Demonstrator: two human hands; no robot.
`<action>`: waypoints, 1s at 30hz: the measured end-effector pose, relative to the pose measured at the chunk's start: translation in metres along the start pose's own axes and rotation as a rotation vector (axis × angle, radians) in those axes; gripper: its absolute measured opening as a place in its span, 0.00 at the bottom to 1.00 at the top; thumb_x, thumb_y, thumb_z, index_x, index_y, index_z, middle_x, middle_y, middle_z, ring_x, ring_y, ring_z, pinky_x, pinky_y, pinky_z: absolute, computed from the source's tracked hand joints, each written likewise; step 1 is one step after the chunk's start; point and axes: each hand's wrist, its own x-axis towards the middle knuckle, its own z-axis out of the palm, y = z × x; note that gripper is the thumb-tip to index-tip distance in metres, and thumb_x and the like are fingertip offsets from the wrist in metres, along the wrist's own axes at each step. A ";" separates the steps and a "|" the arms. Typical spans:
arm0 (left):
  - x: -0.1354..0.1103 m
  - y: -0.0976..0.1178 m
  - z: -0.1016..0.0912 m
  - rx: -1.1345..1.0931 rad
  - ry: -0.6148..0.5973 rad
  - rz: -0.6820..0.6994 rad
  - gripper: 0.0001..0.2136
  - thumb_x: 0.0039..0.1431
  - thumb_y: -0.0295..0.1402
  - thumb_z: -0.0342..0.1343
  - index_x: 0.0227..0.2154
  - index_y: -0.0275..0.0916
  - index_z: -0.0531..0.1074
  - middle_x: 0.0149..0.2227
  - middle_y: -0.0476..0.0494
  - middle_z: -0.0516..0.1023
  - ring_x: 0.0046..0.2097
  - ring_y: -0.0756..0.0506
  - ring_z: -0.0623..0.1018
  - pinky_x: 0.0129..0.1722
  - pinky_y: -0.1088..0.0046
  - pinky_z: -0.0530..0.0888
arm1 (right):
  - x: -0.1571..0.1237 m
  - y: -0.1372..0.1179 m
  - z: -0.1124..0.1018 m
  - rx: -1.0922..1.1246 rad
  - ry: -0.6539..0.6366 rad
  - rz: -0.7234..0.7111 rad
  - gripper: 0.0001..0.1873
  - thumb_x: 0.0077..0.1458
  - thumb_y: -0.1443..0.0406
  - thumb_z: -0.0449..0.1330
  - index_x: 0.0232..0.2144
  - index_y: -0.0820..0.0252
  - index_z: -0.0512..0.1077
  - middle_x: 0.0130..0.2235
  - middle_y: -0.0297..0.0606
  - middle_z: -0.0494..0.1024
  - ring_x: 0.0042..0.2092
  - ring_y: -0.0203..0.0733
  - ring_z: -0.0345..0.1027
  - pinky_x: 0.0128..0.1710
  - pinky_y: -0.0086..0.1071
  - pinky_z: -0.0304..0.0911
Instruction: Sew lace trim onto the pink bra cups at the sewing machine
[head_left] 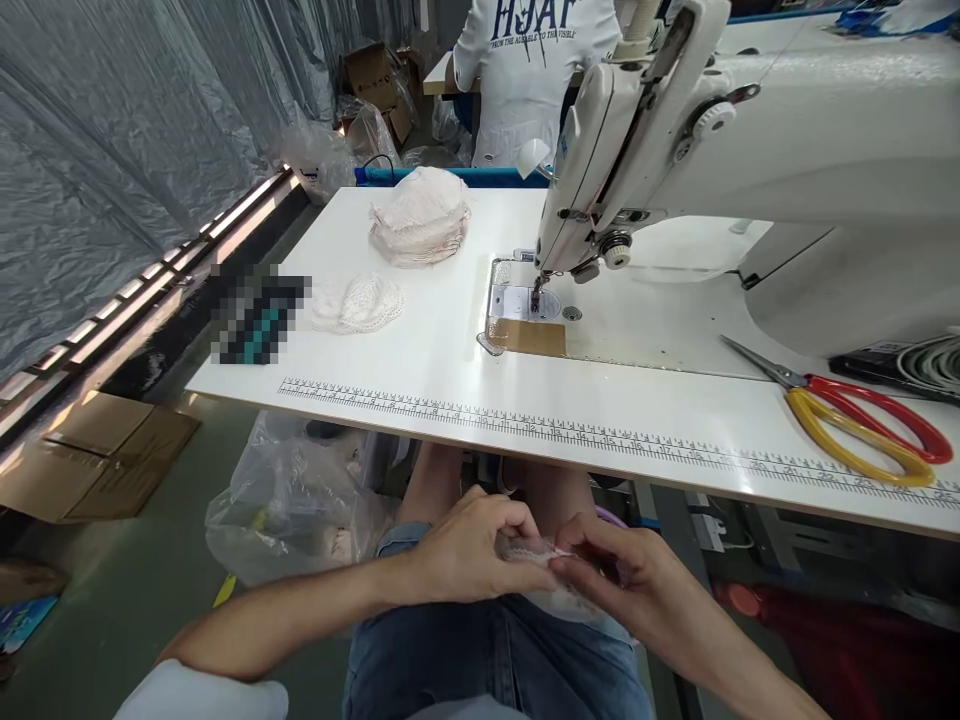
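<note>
Below the table's front edge, over my lap, my left hand (472, 555) and my right hand (622, 575) meet. Both pinch a small piece of pale lace fabric (534, 549) between thumbs and fingers; more of the fabric hangs under my right hand. A white sewing machine (750, 150) stands on the white table (450, 370), its needle over the metal plate (525, 300). A small white lace piece (358, 303) lies left of the needle. A stack of pale fabric pieces (420, 217) sits farther back.
Red and yellow handled scissors (862, 420) lie at the table's right. A ruler strip (600, 435) runs along the front edge. A clear plastic bag (292, 500) and cardboard (97, 455) are on the floor at left. A person in a white shirt (525, 70) works behind.
</note>
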 end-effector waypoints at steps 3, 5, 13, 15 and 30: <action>-0.003 0.002 -0.002 0.032 -0.073 0.037 0.10 0.49 0.39 0.62 0.27 0.37 0.73 0.25 0.53 0.72 0.30 0.52 0.68 0.37 0.77 0.60 | -0.002 0.003 -0.002 0.055 0.010 -0.067 0.11 0.59 0.59 0.55 0.28 0.57 0.69 0.30 0.34 0.69 0.30 0.36 0.60 0.27 0.28 0.55; -0.004 0.004 -0.004 0.029 -0.138 0.042 0.11 0.49 0.41 0.62 0.29 0.38 0.74 0.24 0.53 0.71 0.30 0.52 0.67 0.33 0.78 0.60 | -0.002 0.003 -0.002 0.106 -0.010 -0.118 0.09 0.57 0.59 0.58 0.28 0.56 0.70 0.39 0.37 0.69 0.40 0.40 0.64 0.36 0.29 0.60; -0.006 0.005 -0.013 0.077 -0.260 -0.009 0.12 0.49 0.41 0.62 0.33 0.40 0.75 0.27 0.52 0.74 0.33 0.49 0.72 0.34 0.79 0.62 | -0.005 0.016 0.005 0.145 -0.125 -0.002 0.12 0.57 0.55 0.58 0.29 0.56 0.70 0.28 0.32 0.71 0.32 0.38 0.64 0.30 0.28 0.59; -0.007 0.003 -0.016 0.085 -0.278 -0.011 0.11 0.50 0.41 0.61 0.33 0.40 0.76 0.27 0.51 0.75 0.33 0.49 0.73 0.34 0.79 0.63 | -0.007 0.020 0.006 0.124 -0.120 0.033 0.14 0.57 0.53 0.57 0.29 0.56 0.71 0.28 0.31 0.70 0.32 0.38 0.63 0.28 0.27 0.58; -0.010 -0.004 -0.024 -0.040 -0.320 0.001 0.08 0.55 0.36 0.58 0.34 0.39 0.78 0.31 0.48 0.79 0.35 0.49 0.76 0.35 0.80 0.66 | 0.003 0.006 0.010 0.177 -0.218 0.023 0.13 0.57 0.55 0.56 0.27 0.57 0.70 0.28 0.33 0.73 0.31 0.38 0.65 0.30 0.28 0.56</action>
